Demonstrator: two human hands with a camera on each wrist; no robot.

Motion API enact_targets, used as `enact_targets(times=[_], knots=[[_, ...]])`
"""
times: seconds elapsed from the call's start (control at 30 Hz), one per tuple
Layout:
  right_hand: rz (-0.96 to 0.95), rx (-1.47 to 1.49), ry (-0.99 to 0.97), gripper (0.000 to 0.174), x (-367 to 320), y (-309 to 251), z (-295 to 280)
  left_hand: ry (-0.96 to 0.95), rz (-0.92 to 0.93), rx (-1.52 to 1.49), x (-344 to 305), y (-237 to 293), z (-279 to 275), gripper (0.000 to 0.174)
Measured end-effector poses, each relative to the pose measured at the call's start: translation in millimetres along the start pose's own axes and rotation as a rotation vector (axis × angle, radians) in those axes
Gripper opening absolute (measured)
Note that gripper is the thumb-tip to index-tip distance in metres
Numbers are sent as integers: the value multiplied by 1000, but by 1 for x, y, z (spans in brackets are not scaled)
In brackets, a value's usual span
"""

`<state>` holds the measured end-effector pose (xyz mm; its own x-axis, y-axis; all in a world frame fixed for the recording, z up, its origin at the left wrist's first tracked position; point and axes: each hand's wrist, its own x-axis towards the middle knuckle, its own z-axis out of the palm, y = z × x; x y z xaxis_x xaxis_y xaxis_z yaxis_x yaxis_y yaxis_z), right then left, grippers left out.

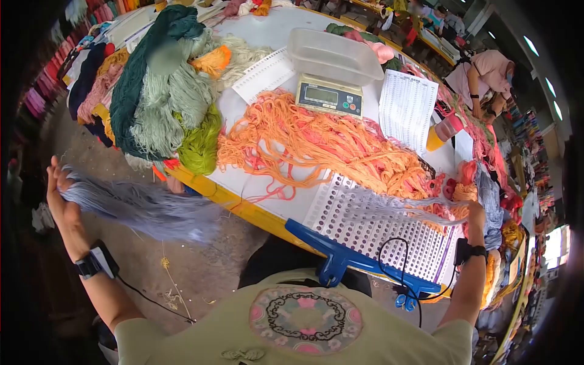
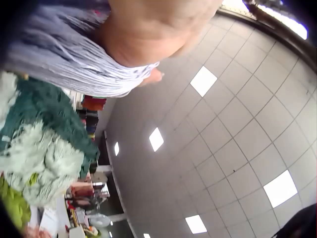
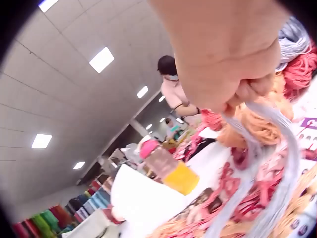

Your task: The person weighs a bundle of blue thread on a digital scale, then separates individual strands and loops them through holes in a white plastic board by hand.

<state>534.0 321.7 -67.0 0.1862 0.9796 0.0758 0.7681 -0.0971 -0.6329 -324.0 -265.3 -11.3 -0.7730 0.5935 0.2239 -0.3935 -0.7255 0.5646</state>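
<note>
A thick skein of grey-blue yarn [image 1: 146, 204] hangs from my left hand [image 1: 62, 198], held out over the floor at the table's left. In the left wrist view the yarn [image 2: 74, 59] loops round the left hand [image 2: 153, 29], whose fingertips are mostly hidden. My right hand [image 1: 476, 220] is at the table's right end, its curled fingers gripping thinner grey-blue strands [image 1: 389, 205] that stretch left over the perforated board [image 1: 377, 237]. Two bands of this yarn [image 3: 282, 163] drop from the right hand [image 3: 230, 64] in the right wrist view.
Orange and coral yarn [image 1: 328, 140] is heaped mid-table below a scale [image 1: 329, 96] with a clear tray [image 1: 333, 56]. Green and pale skeins [image 1: 164, 91] lie at left. Printed sheets [image 1: 407, 109], a yarn cone [image 1: 446, 132] and a blue clamp bar [image 1: 359, 258] are nearby. Another person [image 1: 486, 76] stands back right.
</note>
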Motion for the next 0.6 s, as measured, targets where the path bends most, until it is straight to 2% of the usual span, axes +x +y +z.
enact_targets(times=[0.03, 0.07, 0.1, 0.13, 0.2, 0.23, 0.27, 0.33, 0.37, 0.43, 0.47, 0.5, 0.53, 0.6], knots=[[45, 110, -205, 26, -24, -37, 2, 61, -38, 99, -8, -33, 28, 27], [117, 461, -514, 22, -27, -62, 1, 117, -71, 196, -11, -61, 48, 27], [-13, 562, -559, 20, -38, -97, 7, -60, -155, 214, -10, -91, 49, 24], [-147, 659, -604, 18, -54, -137, 14, -19, -171, 158, -16, -129, 74, 21], [-272, 967, -467, 17, -99, -231, 14, 48, -198, 105, -31, -195, 120, 20], [-418, 1104, -545, 19, -99, -262, 12, -113, -281, 98, -30, -219, 112, 24], [-732, 988, -739, 23, -94, -295, 4, -106, -346, 167, -32, -241, 111, 24], [-795, 1160, -699, 28, -77, -352, -5, -22, -508, 232, -35, -296, 97, 26], [-874, 1139, -604, 28, -61, -385, -9, 6, -519, 317, -38, -327, 92, 24], [-1067, 1118, -654, 26, -37, -448, -19, 29, -523, 390, -43, -376, 81, 23], [-1068, 1134, -599, 22, -29, -480, -23, -35, -312, 725, -47, -394, 75, 21], [-1121, 1122, -658, 24, 6, -507, -36, -98, -84, 1051, -48, -403, 73, 21], [-1166, 1102, -620, 25, 14, -534, -39, -101, -77, 1046, -49, -401, 78, 21], [-1254, 1093, -289, 15, -38, -572, -20, -98, 37, 1105, -50, -387, 94, 24]])
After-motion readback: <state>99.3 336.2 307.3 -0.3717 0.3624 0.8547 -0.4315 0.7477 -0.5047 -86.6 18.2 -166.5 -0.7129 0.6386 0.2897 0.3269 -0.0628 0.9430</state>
